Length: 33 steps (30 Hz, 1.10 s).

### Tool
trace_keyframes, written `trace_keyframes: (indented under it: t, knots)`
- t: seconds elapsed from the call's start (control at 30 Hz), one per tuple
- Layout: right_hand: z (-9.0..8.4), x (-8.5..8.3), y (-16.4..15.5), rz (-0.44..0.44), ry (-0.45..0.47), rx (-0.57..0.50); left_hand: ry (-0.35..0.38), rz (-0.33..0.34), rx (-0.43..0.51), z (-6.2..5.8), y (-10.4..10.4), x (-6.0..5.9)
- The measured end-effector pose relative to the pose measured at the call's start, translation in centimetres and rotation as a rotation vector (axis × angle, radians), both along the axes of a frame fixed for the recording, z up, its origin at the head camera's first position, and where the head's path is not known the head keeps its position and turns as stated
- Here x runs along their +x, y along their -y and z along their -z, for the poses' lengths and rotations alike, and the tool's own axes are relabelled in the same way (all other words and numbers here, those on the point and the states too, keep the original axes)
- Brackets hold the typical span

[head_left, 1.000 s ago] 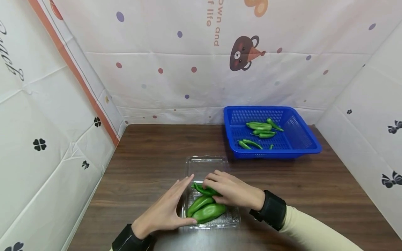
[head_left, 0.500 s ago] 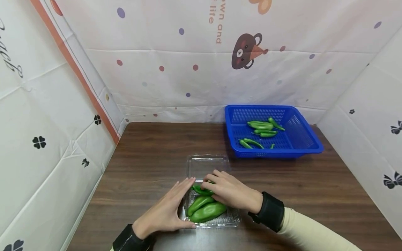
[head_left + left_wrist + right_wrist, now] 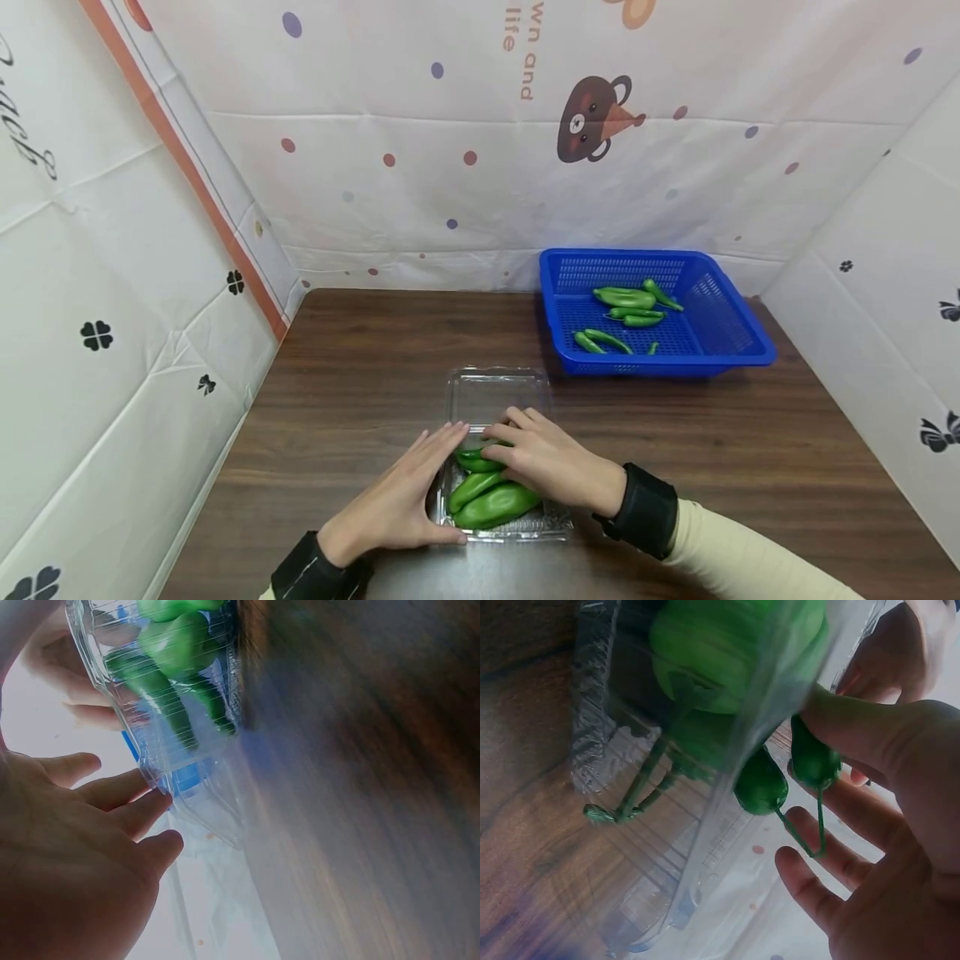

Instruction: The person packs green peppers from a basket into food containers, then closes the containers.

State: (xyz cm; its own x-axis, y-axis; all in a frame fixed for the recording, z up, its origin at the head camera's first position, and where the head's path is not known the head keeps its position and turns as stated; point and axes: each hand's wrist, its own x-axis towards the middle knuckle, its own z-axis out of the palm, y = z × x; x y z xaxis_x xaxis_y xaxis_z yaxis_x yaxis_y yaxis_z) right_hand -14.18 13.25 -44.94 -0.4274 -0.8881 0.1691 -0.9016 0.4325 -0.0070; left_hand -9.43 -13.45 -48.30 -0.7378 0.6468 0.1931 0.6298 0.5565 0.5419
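A clear plastic clamshell box (image 3: 553, 525) lies unfolded on the table with green peppers inside. A broad pepper (image 3: 498, 507) and a slimmer pepper (image 3: 472, 490) lie along its near part. My right hand (image 3: 553, 462) reaches into the box and holds a green pepper (image 3: 477, 461) at the far end of the row. In the right wrist view, the thumb presses on a dark green pepper (image 3: 815, 754) with a thin stem; another pepper (image 3: 761, 782) sits beside it. My left hand (image 3: 397, 498), fingers extended, rests along the box's left side.
The box's transparent lid (image 3: 498, 396) lies folded back toward the wall. A blue mesh basket (image 3: 727, 321) with several green peppers (image 3: 626, 298) stands at the back right of the wooden table (image 3: 360, 358). Printed white sheets (image 3: 375, 200) enclose the table's back and sides.
My right hand has shifted slightly left and pressed the held pepper lower, closer to the slimmer pepper. The left hand stays by the box, its thumb drawn slightly away from the broad pepper.
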Motion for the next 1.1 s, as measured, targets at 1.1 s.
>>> trace_keyframes:
  t: [1.1]
  knots:
    - [0.45,-0.12,0.3,-0.016,-0.042,0.028,-0.017,0.002,0.005,0.23,0.19,-0.03]
